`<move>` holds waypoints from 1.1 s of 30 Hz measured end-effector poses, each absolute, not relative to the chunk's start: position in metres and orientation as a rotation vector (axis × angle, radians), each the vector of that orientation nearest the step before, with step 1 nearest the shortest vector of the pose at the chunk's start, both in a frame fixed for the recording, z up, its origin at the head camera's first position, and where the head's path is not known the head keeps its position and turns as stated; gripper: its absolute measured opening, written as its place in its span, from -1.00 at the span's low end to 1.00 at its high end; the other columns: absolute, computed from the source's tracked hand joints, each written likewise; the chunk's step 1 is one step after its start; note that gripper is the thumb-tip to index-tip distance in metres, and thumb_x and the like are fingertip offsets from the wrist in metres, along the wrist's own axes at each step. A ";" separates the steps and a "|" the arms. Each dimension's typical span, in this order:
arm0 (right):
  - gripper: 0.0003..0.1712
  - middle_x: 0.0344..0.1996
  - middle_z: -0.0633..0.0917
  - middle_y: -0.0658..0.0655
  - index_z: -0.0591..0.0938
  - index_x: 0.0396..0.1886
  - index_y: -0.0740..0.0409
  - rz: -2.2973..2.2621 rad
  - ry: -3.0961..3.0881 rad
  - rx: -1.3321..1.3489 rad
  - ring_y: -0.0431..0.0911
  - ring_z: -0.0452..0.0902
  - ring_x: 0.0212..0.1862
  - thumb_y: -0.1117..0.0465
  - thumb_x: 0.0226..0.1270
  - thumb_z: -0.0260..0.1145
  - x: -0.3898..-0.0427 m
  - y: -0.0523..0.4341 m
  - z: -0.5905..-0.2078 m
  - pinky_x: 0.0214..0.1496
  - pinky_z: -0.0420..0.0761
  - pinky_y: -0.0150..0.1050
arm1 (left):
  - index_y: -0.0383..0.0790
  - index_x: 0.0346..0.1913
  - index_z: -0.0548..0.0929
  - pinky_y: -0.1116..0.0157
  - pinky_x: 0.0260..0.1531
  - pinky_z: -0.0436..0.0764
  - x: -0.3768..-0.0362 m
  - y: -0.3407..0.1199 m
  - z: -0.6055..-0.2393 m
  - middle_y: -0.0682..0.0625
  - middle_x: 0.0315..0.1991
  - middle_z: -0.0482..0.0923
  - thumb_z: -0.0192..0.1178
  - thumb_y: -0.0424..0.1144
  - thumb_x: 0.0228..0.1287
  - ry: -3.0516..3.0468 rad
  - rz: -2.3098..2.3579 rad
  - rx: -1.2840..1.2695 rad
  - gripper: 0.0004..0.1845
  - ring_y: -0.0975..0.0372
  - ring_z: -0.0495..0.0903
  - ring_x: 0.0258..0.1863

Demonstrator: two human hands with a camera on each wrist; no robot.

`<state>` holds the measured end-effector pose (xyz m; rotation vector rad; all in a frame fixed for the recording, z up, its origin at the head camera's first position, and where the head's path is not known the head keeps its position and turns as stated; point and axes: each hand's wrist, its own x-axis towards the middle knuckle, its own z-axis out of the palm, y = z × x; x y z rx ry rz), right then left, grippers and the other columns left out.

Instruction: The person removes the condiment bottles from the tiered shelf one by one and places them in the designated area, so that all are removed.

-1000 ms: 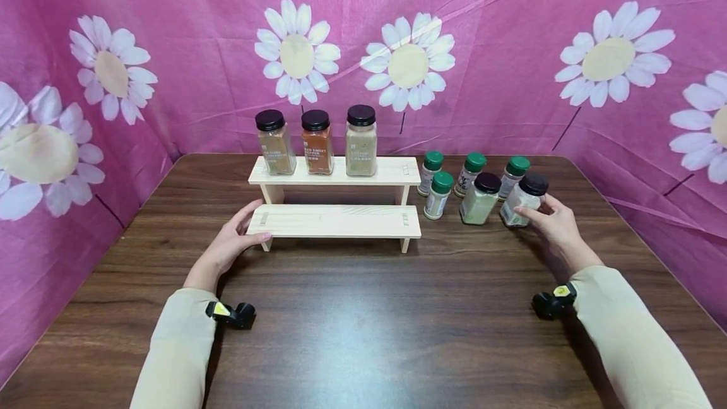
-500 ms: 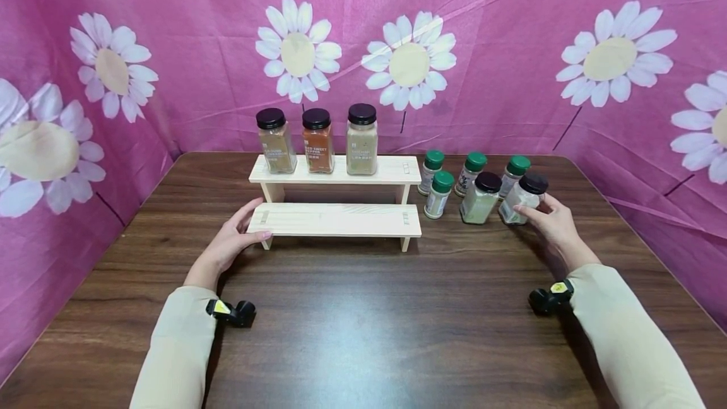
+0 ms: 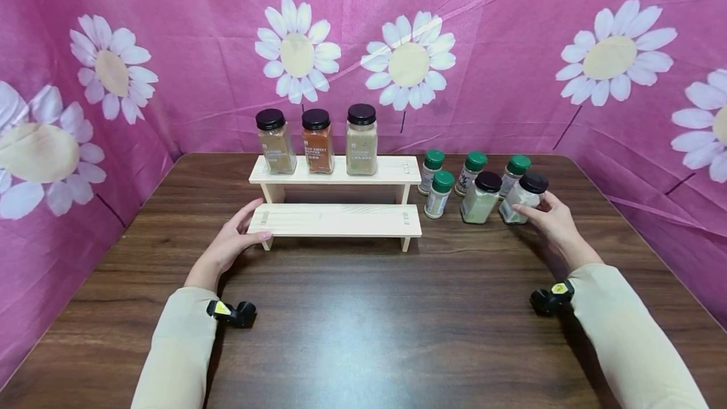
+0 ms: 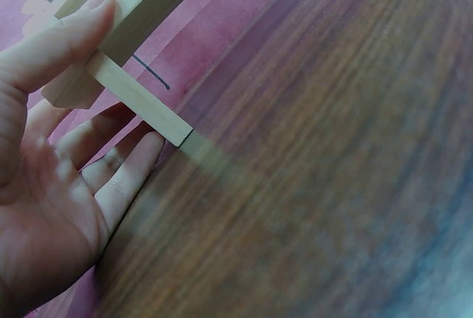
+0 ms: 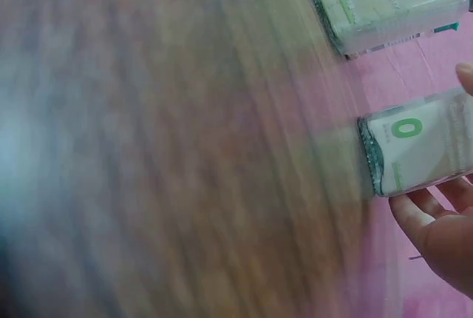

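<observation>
A two-step wooden spice rack [image 3: 335, 219] stands on the table. My left hand [image 3: 231, 246] grips the left end of its lower step, thumb [image 4: 70, 41] over the board's front corner and the other fingers behind the leg. On the right, my right hand [image 3: 555, 223] holds a spice jar [image 3: 518, 204] with a black lid and pale contents; thumb and fingers lie on opposite sides of it. The jar tilts slightly. Beside it is a pale green spice jar [image 3: 479, 204], also black-lidded. In the right wrist view, the held jar [image 5: 421, 144] shows a white label, and the hand is partly cut off.
On the upper step stand a brown spice jar [image 3: 277, 151], a red one [image 3: 319, 150] and a beige one [image 3: 361, 147]. Several green-capped shakers [image 3: 438, 197] cluster right of the rack. A pink flowered cloth [image 3: 488, 93] hangs behind the wood-grain table [image 3: 363, 320].
The right wrist has shifted slightly left, and the jar in the right hand has moved a touch with it. The left hand and the rack stay as they were.
</observation>
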<state>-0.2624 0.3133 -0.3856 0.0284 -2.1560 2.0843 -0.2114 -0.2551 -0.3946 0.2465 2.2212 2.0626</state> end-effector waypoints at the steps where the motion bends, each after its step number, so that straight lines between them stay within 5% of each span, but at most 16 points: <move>1: -0.61 -0.45 0.56 -0.17 0.48 -0.23 -0.12 2.035 -2.192 0.026 -0.36 0.42 -0.40 0.34 -0.03 0.34 -0.262 0.313 -0.384 -0.45 0.42 -0.52 | -0.30 0.31 -0.07 0.45 -0.18 0.39 -0.211 -0.255 -0.395 -0.16 0.07 0.21 0.16 -0.47 0.03 2.226 2.057 0.240 -0.18 0.34 0.37 -0.13; 7: -0.51 -0.38 0.50 -0.17 0.37 -0.04 -0.01 1.757 -2.348 0.010 -0.38 0.38 -0.37 0.27 0.00 0.32 -0.262 0.316 -0.372 -0.44 0.41 -0.53 | -0.26 0.31 -0.05 0.46 -0.17 0.37 -0.211 -0.255 -0.396 -0.23 0.12 0.16 0.16 -0.45 0.03 2.250 2.042 0.224 -0.19 0.35 0.35 -0.11; 14: -0.14 0.06 0.30 0.36 0.04 0.28 0.29 1.401 -2.558 -0.021 -0.06 0.28 0.01 0.10 0.08 0.25 -0.264 0.323 -0.350 0.02 0.26 -0.34 | -0.24 0.32 -0.05 0.46 -0.17 0.37 -0.211 -0.255 -0.396 -0.25 0.13 0.15 0.16 -0.44 0.03 2.253 2.035 0.218 -0.18 0.34 0.34 -0.10; 18: -0.16 0.10 0.30 0.30 0.06 0.29 0.17 1.352 -2.592 -0.005 0.00 0.21 0.08 0.04 0.08 0.24 -0.269 0.327 -0.341 0.06 0.23 -0.28 | -0.24 0.32 -0.06 0.46 -0.17 0.37 -0.211 -0.255 -0.395 -0.27 0.15 0.12 0.16 -0.44 0.04 2.254 2.030 0.214 -0.18 0.34 0.34 -0.09; 25: -0.21 -0.07 0.41 0.01 0.14 0.26 0.14 1.325 -2.524 0.004 -0.28 0.31 -0.08 0.06 0.07 0.26 -0.269 0.316 -0.317 -0.16 0.28 -0.55 | -0.24 0.32 -0.05 0.46 -0.17 0.37 -0.210 -0.255 -0.394 -0.27 0.15 0.13 0.16 -0.44 0.04 2.259 2.025 0.219 -0.18 0.34 0.34 -0.10; 33: -0.21 0.03 0.36 0.13 0.12 0.26 0.18 1.345 -2.523 0.058 -0.08 0.28 0.07 0.09 0.08 0.26 -0.268 0.289 -0.287 -0.12 0.31 -0.56 | -0.22 0.32 -0.04 0.46 -0.18 0.38 -0.211 -0.255 -0.395 -0.23 0.13 0.14 0.17 -0.44 0.02 2.240 2.040 0.213 -0.18 0.34 0.35 -0.11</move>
